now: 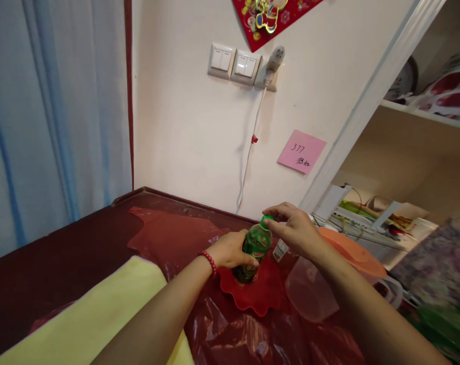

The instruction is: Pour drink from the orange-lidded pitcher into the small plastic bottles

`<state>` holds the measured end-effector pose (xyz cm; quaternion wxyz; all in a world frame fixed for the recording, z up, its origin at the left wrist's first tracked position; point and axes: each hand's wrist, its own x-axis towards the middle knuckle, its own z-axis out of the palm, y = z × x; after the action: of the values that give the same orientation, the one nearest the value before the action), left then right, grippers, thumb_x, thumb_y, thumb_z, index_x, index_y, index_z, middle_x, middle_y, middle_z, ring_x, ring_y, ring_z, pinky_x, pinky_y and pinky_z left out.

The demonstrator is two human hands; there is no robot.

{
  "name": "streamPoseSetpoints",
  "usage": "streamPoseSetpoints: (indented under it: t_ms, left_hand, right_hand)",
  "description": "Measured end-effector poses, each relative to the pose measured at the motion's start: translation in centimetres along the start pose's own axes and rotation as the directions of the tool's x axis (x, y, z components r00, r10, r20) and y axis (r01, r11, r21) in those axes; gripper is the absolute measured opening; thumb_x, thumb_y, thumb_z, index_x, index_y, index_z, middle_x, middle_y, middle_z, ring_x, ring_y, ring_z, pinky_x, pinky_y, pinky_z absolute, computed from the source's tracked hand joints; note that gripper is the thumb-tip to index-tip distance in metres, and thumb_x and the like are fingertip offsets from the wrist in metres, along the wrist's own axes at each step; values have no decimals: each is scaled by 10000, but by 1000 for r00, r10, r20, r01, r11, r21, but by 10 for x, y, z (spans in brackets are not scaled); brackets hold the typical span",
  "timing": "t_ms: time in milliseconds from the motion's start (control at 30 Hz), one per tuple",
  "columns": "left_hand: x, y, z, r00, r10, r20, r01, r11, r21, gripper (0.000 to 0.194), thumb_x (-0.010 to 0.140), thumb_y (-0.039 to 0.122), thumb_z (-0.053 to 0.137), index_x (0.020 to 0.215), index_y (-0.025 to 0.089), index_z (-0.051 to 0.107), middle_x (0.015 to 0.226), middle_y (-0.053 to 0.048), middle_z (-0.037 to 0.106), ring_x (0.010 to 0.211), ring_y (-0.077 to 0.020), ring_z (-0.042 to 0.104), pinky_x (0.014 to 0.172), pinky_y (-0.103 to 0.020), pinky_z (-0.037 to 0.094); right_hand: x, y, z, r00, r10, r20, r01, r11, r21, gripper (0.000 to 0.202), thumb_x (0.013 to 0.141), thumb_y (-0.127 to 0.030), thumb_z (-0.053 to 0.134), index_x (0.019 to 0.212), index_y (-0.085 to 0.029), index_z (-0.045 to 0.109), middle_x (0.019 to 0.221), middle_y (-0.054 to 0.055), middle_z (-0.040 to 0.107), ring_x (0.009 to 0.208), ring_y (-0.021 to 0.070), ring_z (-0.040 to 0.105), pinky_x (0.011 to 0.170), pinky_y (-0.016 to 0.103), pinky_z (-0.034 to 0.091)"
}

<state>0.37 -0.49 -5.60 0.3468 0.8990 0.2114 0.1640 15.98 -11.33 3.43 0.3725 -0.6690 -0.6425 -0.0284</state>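
Observation:
A green drink bottle (pixel 258 242) with a printed label stands, leaning slightly, on a red scalloped mat (pixel 258 299). My left hand (pixel 232 249), with a red bead bracelet (pixel 210 261) at the wrist, is wrapped round the bottle's body. At the top, the thumb and fingers of my right hand (pixel 291 225) pinch the green bottle cap (pixel 267 219). The cap sits at the bottle's neck; whether it is loose or tight cannot be seen.
A yellow cloth (pixel 112 304) lies at left on the dark red table (pixel 32 268). Crumpled clear plastic (pixel 237 329) covers the front. Right of the mat are a clear plastic container (pixel 309 291) and an orange lid (pixel 347 253). A white cord (pixel 248 157) hangs down the wall behind.

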Motion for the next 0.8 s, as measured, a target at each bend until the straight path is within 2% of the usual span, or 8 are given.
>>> streamPoseSetpoints:
  t_ms: [267, 600, 800]
  left_hand:
    - [1, -2, 1, 1000, -1, 7, 1, 1000, 4, 634, 611, 489, 793, 1143, 213, 586, 1122, -102, 711, 994, -327, 672, 822, -384, 517]
    - [-2, 5, -3, 1000, -4, 14, 4, 1000, 24, 608, 632, 476, 781, 1145, 210, 591, 1146, -110, 708, 1029, -344, 664, 854, -419, 513]
    - [-2, 3, -1, 1000, -3, 2, 3, 1000, 5, 631, 616, 473, 796, 1150, 206, 591, 1157, -114, 705, 1031, -341, 665, 858, -409, 514]
  right_hand:
    - [1, 1, 1, 998, 57, -2, -57, 998, -37, 308, 787, -417, 618, 941, -179, 739, 848, 55, 629, 753, 181, 597, 696, 318, 467]
    - [-4, 2, 3, 998, 64, -4, -64, 996, -64, 378, 805, -496, 584, 971, -195, 740, 872, 61, 626, 773, 192, 585, 710, 327, 440]
    - [-6, 0, -4, 999, 12, 48, -10, 999, -33, 390, 879, -451, 469, 1024, -215, 744, 994, 64, 665, 948, 204, 606, 850, 340, 443]
